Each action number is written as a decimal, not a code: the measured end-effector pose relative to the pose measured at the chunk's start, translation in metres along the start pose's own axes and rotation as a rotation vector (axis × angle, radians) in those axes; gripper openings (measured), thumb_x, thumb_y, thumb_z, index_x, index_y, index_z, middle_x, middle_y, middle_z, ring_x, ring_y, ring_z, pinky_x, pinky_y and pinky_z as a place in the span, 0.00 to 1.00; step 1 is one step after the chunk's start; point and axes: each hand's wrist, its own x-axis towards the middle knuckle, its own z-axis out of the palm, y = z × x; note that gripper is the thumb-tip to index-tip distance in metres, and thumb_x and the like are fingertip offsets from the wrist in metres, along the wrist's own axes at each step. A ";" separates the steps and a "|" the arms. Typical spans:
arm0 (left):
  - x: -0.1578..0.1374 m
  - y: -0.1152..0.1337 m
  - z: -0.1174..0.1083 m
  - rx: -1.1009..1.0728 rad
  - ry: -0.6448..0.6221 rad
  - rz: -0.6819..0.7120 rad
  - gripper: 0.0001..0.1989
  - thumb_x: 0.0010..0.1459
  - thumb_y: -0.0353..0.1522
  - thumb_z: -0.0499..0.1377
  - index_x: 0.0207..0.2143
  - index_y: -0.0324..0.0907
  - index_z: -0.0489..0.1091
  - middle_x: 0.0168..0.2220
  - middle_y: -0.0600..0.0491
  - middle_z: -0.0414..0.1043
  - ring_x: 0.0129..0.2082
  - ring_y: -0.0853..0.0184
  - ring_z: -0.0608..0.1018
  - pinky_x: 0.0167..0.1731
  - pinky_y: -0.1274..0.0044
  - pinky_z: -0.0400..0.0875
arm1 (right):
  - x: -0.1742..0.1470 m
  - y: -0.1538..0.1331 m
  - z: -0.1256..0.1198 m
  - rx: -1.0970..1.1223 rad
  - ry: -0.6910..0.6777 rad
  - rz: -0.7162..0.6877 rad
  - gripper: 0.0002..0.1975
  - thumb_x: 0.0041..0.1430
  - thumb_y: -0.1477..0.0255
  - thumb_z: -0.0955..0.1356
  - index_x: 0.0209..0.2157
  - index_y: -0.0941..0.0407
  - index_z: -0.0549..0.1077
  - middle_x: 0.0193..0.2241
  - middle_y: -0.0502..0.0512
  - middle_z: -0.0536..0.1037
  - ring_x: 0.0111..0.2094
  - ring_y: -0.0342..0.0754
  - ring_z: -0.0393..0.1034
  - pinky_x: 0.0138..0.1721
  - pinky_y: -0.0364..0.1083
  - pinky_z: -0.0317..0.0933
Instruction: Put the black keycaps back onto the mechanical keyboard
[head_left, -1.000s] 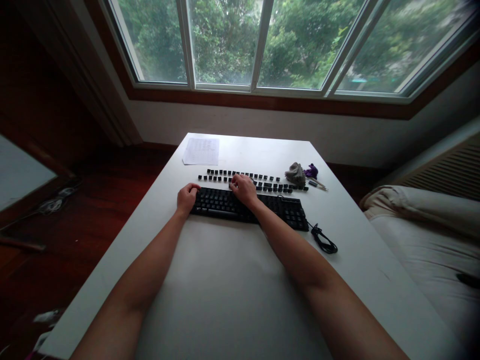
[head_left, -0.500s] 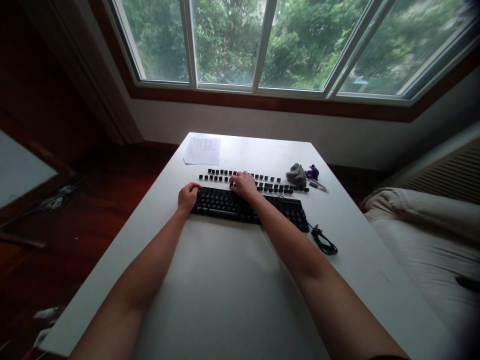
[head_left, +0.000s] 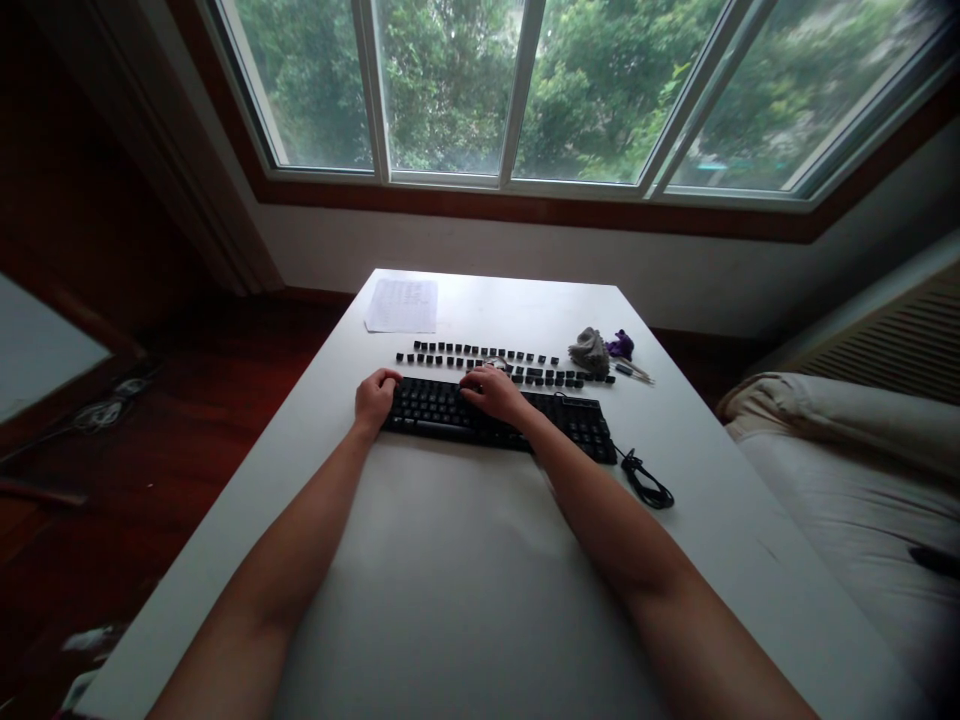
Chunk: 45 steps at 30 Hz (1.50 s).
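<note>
Keyboard point(head_left: 427, 402) lies across white table point(head_left: 450, 560), apart from both side edges. Wide stretch of tabletop on near side; loose keycaps point(head_left: 450, 361) rowed just beyond, cable point(head_left: 649, 482) at right end. Both arms reach forward. Left hand point(head_left: 374, 398) curled, gripping keyboard's left end; right hand point(head_left: 491, 390) over upper keys, fingers bent, can't tell if holding anything.

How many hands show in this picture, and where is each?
2: the left hand at the left end of the black keyboard, the right hand over its middle.
</note>
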 end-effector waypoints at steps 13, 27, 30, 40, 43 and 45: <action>-0.003 0.000 0.009 0.005 0.001 0.017 0.12 0.56 0.33 0.54 0.35 0.45 0.79 0.32 0.54 0.79 0.36 0.62 0.79 0.40 0.74 0.68 | -0.019 -0.009 -0.010 -0.116 -0.116 -0.023 0.09 0.63 0.69 0.69 0.43 0.54 0.80 0.45 0.57 0.78 0.46 0.50 0.71 0.41 0.45 0.60; -0.005 0.003 0.010 0.012 0.005 0.014 0.12 0.56 0.33 0.54 0.35 0.46 0.79 0.32 0.54 0.80 0.36 0.62 0.79 0.40 0.74 0.69 | -0.023 -0.034 -0.016 -0.274 -0.154 0.005 0.09 0.66 0.68 0.66 0.43 0.55 0.77 0.45 0.60 0.78 0.46 0.52 0.72 0.38 0.45 0.61; -0.005 0.002 0.010 0.006 0.002 0.024 0.12 0.56 0.33 0.54 0.35 0.45 0.79 0.32 0.54 0.80 0.36 0.62 0.79 0.41 0.74 0.69 | -0.022 -0.035 -0.014 -0.278 -0.156 0.008 0.09 0.65 0.68 0.66 0.43 0.55 0.77 0.45 0.60 0.78 0.45 0.53 0.73 0.38 0.45 0.61; -0.006 0.004 0.008 0.016 -0.002 0.006 0.12 0.56 0.33 0.54 0.35 0.45 0.79 0.33 0.54 0.80 0.37 0.62 0.79 0.40 0.74 0.69 | -0.023 -0.036 -0.012 -0.267 -0.126 0.042 0.09 0.65 0.69 0.66 0.43 0.55 0.76 0.46 0.61 0.78 0.47 0.53 0.72 0.39 0.45 0.61; -0.006 0.005 0.008 0.013 0.003 0.005 0.12 0.56 0.33 0.54 0.35 0.46 0.79 0.32 0.54 0.80 0.36 0.62 0.79 0.40 0.74 0.69 | -0.023 -0.038 -0.012 -0.266 -0.136 0.050 0.09 0.65 0.70 0.66 0.44 0.55 0.76 0.45 0.61 0.77 0.47 0.53 0.72 0.39 0.46 0.62; -0.006 0.004 0.008 0.008 0.001 0.005 0.12 0.56 0.33 0.54 0.35 0.46 0.79 0.32 0.54 0.79 0.36 0.62 0.78 0.40 0.74 0.69 | -0.023 -0.038 -0.012 -0.264 -0.142 0.050 0.09 0.65 0.69 0.66 0.42 0.55 0.77 0.45 0.61 0.77 0.46 0.53 0.72 0.39 0.45 0.62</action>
